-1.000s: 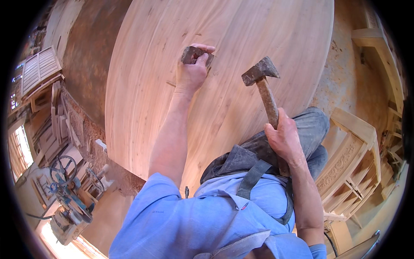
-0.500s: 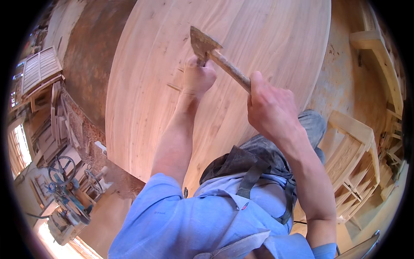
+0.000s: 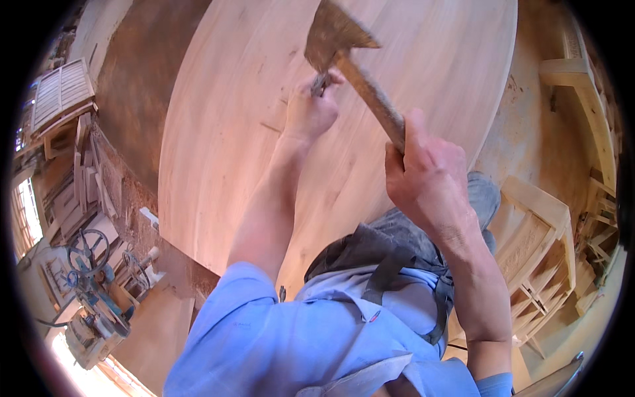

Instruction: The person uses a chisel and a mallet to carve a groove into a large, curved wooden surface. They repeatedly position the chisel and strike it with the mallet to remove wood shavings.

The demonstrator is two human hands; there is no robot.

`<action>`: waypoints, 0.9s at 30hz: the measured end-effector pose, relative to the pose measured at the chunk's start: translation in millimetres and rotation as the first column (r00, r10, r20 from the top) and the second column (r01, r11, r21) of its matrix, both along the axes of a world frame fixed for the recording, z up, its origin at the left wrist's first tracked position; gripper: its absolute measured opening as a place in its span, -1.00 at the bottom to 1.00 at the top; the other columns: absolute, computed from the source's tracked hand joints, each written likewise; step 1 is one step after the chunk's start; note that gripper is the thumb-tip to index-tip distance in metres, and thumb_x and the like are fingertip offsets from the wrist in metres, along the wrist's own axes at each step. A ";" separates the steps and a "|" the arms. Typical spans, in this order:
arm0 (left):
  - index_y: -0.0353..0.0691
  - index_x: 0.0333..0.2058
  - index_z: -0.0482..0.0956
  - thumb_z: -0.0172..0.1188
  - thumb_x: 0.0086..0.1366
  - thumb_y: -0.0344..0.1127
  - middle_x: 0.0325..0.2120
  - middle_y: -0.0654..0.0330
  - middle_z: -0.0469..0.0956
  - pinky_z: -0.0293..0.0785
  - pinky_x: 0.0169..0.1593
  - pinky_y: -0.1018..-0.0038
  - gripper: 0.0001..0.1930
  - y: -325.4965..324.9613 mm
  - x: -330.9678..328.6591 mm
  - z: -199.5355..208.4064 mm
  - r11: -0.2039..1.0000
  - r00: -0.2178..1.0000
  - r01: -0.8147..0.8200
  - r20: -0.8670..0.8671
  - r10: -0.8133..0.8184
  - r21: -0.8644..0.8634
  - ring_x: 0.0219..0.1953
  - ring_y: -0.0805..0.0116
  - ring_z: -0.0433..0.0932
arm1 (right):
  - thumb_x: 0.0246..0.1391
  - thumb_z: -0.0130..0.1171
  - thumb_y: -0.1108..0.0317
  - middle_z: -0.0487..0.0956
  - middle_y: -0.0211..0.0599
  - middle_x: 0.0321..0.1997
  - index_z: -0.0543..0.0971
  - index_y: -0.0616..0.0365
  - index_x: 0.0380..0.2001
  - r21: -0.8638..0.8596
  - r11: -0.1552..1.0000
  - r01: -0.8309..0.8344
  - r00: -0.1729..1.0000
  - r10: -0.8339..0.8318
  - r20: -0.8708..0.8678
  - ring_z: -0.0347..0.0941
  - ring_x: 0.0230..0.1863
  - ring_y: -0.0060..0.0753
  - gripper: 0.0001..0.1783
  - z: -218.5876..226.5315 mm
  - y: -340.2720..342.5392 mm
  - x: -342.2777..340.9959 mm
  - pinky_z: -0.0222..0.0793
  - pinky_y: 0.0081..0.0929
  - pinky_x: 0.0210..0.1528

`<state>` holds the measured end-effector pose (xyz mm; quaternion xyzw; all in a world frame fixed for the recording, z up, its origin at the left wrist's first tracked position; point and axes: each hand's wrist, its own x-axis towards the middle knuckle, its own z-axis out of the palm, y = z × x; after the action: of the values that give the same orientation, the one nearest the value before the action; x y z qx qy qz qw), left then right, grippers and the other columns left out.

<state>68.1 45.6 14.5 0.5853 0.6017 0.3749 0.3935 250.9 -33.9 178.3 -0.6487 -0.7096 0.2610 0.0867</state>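
My right hand (image 3: 428,173) is closed around the wooden handle of a hatchet (image 3: 340,36), whose broad, worn blade is raised over the wooden panel (image 3: 225,165). Just below the hatchet head, my left hand (image 3: 311,109) is wrapped round a slim tool with a dark end (image 3: 321,84). Only that end shows above the fist; its lower part is hidden, so its kind cannot be told. A gap separates the hatchet head from the dark end. On the panel near my left wrist lies a thin wood sliver (image 3: 270,126).
My knee (image 3: 484,192) is by the panel's near right edge. A wooden cabinet frame (image 3: 539,212) stands at the right. To the left are stacked boards (image 3: 86,165) and a machine with a handwheel (image 3: 89,251). Wood shavings cover the floor beside the panel.
The hatchet has risen away from my left fist and shifted slightly right. My right hand has moved a little to the right and nearer my body. My left hand stays almost in place.
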 end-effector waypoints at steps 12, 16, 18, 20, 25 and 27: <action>-0.27 -0.16 0.69 0.09 0.37 -0.60 -0.18 0.22 0.72 0.59 0.02 0.44 -0.79 -45.7 -47.8 -4.3 0.989 0.917 -0.143 0.371 0.149 -0.044 -0.10 0.43 0.66 | 0.10 0.12 0.41 0.58 0.13 -0.49 0.40 0.29 -0.22 -0.210 0.921 0.328 0.924 -0.359 -0.129 0.59 -0.37 0.23 -0.79 -69.5 -60.6 47.3 0.50 0.01 -0.25; -0.28 -0.11 0.67 0.08 0.38 -0.59 -0.15 0.18 0.72 0.61 0.01 0.44 -0.78 -22.3 -52.4 -1.9 0.994 0.926 -0.083 0.364 0.104 -0.071 -0.07 0.43 0.66 | 0.10 0.15 0.40 0.53 0.05 -0.51 0.42 0.32 -0.23 -0.623 0.659 0.421 0.705 -0.670 -0.232 0.57 -0.39 0.11 -0.77 -70.7 -75.8 44.9 0.49 -0.08 -0.25; -0.29 -0.11 0.65 0.08 0.39 -0.60 -0.15 0.18 0.72 0.62 0.01 0.43 -0.79 -3.3 -45.4 -1.1 0.999 0.925 -0.011 0.380 0.022 -0.031 -0.07 0.41 0.67 | 0.10 0.16 0.40 0.52 0.03 -0.50 0.42 0.33 -0.22 -0.613 0.670 0.419 0.706 -0.664 -0.244 0.56 -0.39 0.05 -0.76 -72.1 -76.6 45.9 0.47 -0.11 -0.25; -0.29 -0.09 0.59 0.09 0.38 -0.62 -0.13 0.15 0.72 0.64 0.03 0.39 -0.80 3.8 -34.3 -4.3 0.998 0.907 0.006 0.421 0.019 -0.058 -0.05 0.36 0.68 | 0.10 0.16 0.39 0.53 0.08 -0.47 0.43 0.33 -0.21 -0.496 0.772 0.399 0.762 -0.580 -0.290 0.57 -0.35 0.10 -0.75 -80.9 -82.3 49.1 0.46 -0.09 -0.23; -0.29 -0.04 0.50 0.07 0.38 -0.64 -0.08 0.06 0.70 0.66 0.06 0.28 -0.78 12.1 -24.4 -15.0 0.995 0.935 0.058 0.354 -0.023 -0.087 0.00 0.24 0.67 | 0.09 0.16 0.38 0.55 0.19 -0.42 0.45 0.32 -0.21 -0.419 0.820 0.390 0.806 -0.524 -0.276 0.54 -0.31 0.26 -0.75 -91.6 -84.3 51.6 0.44 -0.05 -0.21; -0.28 -0.05 0.50 0.07 0.38 -0.64 -0.08 0.05 0.70 0.67 0.06 0.30 -0.78 13.6 -24.3 -15.9 0.993 0.926 0.061 0.378 -0.016 -0.106 0.00 0.24 0.67 | 0.08 0.16 0.38 0.55 0.22 -0.41 0.45 0.32 -0.22 -0.441 0.812 0.383 0.793 -0.533 -0.293 0.53 -0.29 0.32 -0.74 -94.0 -86.7 52.2 0.44 -0.03 -0.21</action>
<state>43.8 59.2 -1.3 0.4906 0.5241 0.4369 0.5420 303.1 -120.6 84.2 -0.7396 -0.4339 0.4846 0.1728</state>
